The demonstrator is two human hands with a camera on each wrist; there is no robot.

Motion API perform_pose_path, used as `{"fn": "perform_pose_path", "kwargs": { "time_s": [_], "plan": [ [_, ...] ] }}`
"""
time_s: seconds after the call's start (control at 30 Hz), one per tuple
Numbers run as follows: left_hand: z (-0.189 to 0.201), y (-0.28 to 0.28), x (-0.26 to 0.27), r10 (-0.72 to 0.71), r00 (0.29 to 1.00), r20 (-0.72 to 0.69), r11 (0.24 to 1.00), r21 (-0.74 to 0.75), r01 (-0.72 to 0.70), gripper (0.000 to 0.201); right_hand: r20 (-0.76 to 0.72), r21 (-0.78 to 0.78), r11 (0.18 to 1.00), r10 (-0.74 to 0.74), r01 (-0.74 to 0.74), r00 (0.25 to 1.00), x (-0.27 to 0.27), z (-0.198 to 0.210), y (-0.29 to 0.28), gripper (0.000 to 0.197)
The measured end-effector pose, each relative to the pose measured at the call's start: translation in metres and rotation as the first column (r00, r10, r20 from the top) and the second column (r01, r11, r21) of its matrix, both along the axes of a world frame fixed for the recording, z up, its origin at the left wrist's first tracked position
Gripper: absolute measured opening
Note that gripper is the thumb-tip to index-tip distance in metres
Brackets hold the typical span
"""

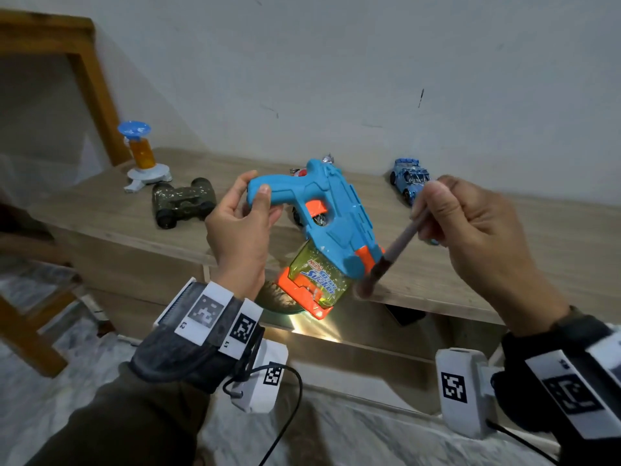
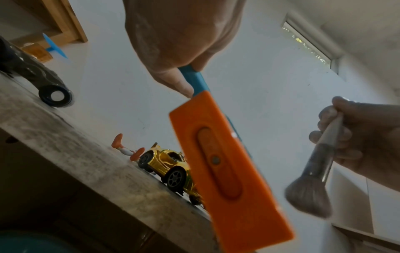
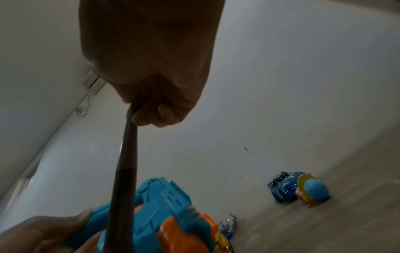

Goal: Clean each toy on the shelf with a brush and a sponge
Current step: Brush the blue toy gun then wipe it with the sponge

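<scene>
Left hand (image 1: 240,216) clamped on the grip of the water gun (image 1: 331,210), held up over the shelf's (image 1: 504,264) front edge, muzzle tipped down and toward the camera, clear tank lowest; right hand (image 1: 470,223) pinches the brush (image 1: 386,260) handle, fingers curled round it; head of the brush just beside the orange muzzle, contact not clear, blurred; hands apart, gun between them.

Dark round thing under the tank at the front edge, partly hidden, can't tell what; no sponge that I can make out.

Further back on the shelf: gold car (image 2: 171,169) behind the gun; binoculars (image 1: 183,201) toward the left end; blue car (image 1: 408,178) near the back edge at right, small figure (image 3: 314,190) touching it; dish toy (image 1: 144,156) at the back left corner.

Risks, my read: gun held by the grip only, nose-heavy with the tank, so brush pressure could twist it in the hand; a drop lands on the front edge or floor; a wide brush stroke or a swung muzzle could knock the gold car; the brush is held far from the bristles, so poor control.
</scene>
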State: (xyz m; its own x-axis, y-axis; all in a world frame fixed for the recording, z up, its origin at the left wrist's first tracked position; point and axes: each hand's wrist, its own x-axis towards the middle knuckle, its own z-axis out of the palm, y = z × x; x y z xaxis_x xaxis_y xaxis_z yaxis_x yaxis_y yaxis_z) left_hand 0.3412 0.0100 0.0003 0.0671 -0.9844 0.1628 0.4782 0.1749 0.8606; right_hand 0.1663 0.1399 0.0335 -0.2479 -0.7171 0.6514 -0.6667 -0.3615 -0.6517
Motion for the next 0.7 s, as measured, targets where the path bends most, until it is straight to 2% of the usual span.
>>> {"fn": "perform_pose_path", "kwargs": {
  "time_s": [0.13, 0.17, 0.27, 0.3, 0.43, 0.6, 0.7],
  "plan": [
    [0.002, 0.002, -0.001, 0.0, 1.0, -0.005, 1.0, -0.017, 0.0, 0.026, 0.161, -0.185, 0.982, 0.065, -0.035, 0.985, 0.006, 0.004, 0.0, 0.03],
    [0.001, 0.002, -0.002, 0.0, 1.0, 0.0, 1.0, -0.02, 0.0, 0.026, 0.147, -0.172, 0.984, 0.074, -0.048, 0.986, 0.007, 0.004, 0.0, 0.029],
    [-0.002, 0.001, -0.001, 0.005, 1.0, 0.023, 1.0, -0.013, -0.004, 0.025, -0.023, 0.028, 0.999, 0.04, -0.039, 0.999, 0.005, -0.001, 0.0, 0.033],
    [-0.003, 0.001, -0.001, 0.007, 1.0, 0.026, 1.0, -0.008, -0.007, 0.024, -0.045, 0.047, 0.998, 0.035, -0.033, 0.998, 0.005, -0.002, 0.0, 0.035],
    [-0.002, -0.001, 0.0, 0.005, 1.0, 0.018, 1.0, -0.009, -0.005, 0.022, 0.007, -0.134, 0.985, 0.114, -0.112, 0.993, 0.012, 0.003, 0.003, 0.03],
    [-0.003, -0.001, 0.0, 0.003, 1.0, 0.015, 1.0, 0.002, -0.003, 0.024, -0.161, 0.022, 0.994, 0.111, -0.109, 0.981, 0.014, 0.001, 0.003, 0.034],
    [-0.002, -0.001, 0.001, -0.003, 1.0, 0.0, 1.0, 0.016, 0.003, 0.024, -0.091, -0.079, 0.987, 0.136, -0.143, 0.987, 0.017, 0.001, 0.004, 0.032]
  ]
}}
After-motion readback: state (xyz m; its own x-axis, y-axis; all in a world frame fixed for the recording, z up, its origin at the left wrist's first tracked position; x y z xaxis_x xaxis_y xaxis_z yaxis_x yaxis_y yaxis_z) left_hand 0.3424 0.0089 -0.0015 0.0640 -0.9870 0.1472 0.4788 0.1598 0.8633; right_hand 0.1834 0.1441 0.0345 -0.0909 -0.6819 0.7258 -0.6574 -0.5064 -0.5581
